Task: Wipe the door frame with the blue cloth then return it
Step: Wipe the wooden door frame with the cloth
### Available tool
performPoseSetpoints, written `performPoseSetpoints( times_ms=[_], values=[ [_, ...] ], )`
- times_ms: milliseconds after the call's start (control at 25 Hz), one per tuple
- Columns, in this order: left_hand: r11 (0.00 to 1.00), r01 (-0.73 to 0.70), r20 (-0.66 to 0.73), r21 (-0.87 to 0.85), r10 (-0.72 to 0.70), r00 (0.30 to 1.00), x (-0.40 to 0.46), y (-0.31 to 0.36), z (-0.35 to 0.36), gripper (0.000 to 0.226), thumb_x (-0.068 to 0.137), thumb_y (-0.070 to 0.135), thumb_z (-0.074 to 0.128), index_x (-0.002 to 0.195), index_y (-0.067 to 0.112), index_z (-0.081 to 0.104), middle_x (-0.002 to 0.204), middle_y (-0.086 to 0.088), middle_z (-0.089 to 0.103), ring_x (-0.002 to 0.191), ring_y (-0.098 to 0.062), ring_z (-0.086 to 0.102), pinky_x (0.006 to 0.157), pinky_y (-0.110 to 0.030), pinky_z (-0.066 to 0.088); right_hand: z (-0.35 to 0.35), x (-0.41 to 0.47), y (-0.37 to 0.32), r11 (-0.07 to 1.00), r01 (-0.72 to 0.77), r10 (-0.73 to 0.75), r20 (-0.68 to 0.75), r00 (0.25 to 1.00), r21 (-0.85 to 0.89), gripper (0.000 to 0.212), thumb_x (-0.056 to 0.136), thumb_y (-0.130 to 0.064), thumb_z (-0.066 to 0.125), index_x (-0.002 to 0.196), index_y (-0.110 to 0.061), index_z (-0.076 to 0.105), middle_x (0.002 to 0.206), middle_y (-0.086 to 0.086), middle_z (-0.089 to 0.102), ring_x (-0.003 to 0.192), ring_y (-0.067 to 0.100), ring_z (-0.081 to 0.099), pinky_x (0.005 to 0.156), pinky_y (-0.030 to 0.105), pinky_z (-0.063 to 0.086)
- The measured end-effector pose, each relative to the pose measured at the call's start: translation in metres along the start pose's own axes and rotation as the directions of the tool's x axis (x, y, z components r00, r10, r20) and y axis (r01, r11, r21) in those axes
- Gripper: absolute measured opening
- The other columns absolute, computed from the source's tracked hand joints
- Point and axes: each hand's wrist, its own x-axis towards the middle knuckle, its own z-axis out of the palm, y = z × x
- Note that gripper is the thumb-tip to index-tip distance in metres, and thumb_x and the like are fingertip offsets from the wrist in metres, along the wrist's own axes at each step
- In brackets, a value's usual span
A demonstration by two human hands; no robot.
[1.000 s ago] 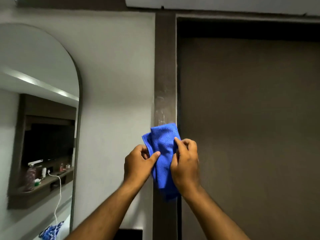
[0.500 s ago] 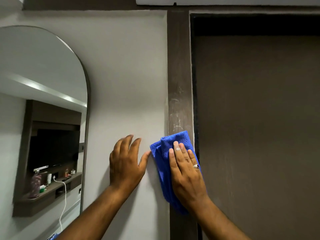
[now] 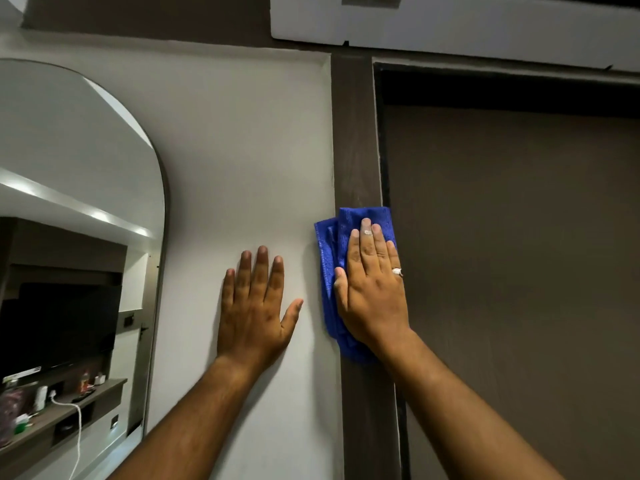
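Observation:
A dark brown door frame (image 3: 355, 140) runs vertically between the white wall and the brown door (image 3: 519, 254). A folded blue cloth (image 3: 329, 251) lies flat against the frame's left post. My right hand (image 3: 372, 289) presses flat on the cloth, fingers pointing up, a ring on one finger. My left hand (image 3: 254, 306) rests flat on the white wall (image 3: 242, 150) just left of the frame, fingers spread, holding nothing. The lower part of the cloth is hidden under my right palm.
An arched mirror (image 3: 79, 237) hangs on the wall at the left and reflects a shelf, a dark screen and a white cable. A white box-like unit (image 3: 450, 22) sits above the door frame.
My left hand let go of the cloth and went flat onto the wall. My right hand flattened on the cloth and slid it up the frame. The view tilted upward.

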Motion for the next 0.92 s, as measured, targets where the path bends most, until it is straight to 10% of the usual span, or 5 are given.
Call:
performPoseSetpoints(
  times_ms=[920],
  values=[
    [0.998,-0.069,-0.072,-0.003,0.068,0.995,0.006,0.0,-0.006,0.073,0.092,0.047,0.028,0.149,0.002,0.017,0.159,-0.02,0.013,0.147,-0.034,0.012,0.117,-0.045,0.01,-0.004,0.023,-0.013,1.0,0.002,-0.002,-0.041,0.999,0.013,0.063,0.094,-0.033,0.027,0.148,-0.004,0.014,0.159,0.016,0.01,0.147,0.027,0.006,0.12,0.043,0.003]
  ],
)
